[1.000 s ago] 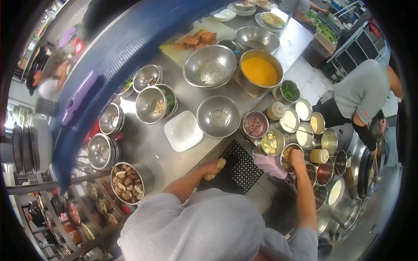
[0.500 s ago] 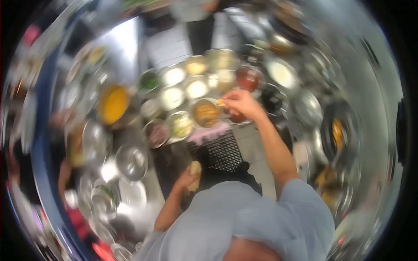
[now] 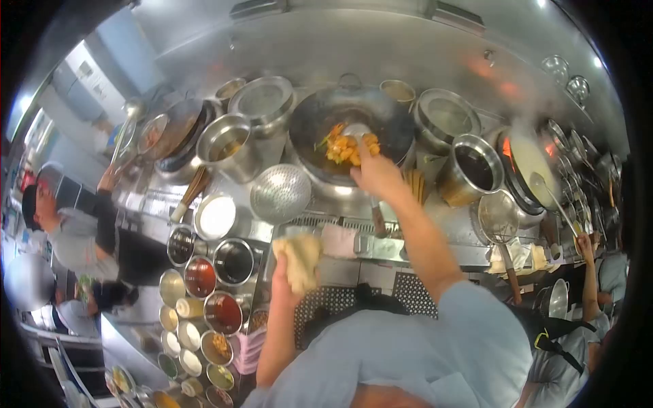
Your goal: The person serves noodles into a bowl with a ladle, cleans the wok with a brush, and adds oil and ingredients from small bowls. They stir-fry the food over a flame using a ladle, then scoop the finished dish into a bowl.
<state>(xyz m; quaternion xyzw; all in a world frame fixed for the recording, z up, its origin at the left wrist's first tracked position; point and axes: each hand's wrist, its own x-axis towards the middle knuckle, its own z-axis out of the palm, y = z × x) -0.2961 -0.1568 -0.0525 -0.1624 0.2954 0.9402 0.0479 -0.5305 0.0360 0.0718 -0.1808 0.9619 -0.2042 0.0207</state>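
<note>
Here the long-handled steel ladle [image 3: 356, 129] points away beneath our nearer right hand [image 3: 381, 178], its fingers' closure unclear, while our left hand [image 3: 281, 277] clamps its fingers on a folded beige cloth [image 3: 303, 262].

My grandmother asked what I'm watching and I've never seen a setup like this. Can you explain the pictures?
There is no robot here: these are a person's bare hands. Every picture comes from one camera worn on the head, looking forward and down, so the person's own shirt shows at the bottom.

The left hand holds a pale folded cloth. The right hand reaches over a large dark wok with orange pieces of food and a metal ladle in it; whether it grips anything is hard to tell.

Around the wok are metal pots and a strainer full of holes. Lower left stand containers, including a red sauce and something white. Co-workers are at either side.
</note>
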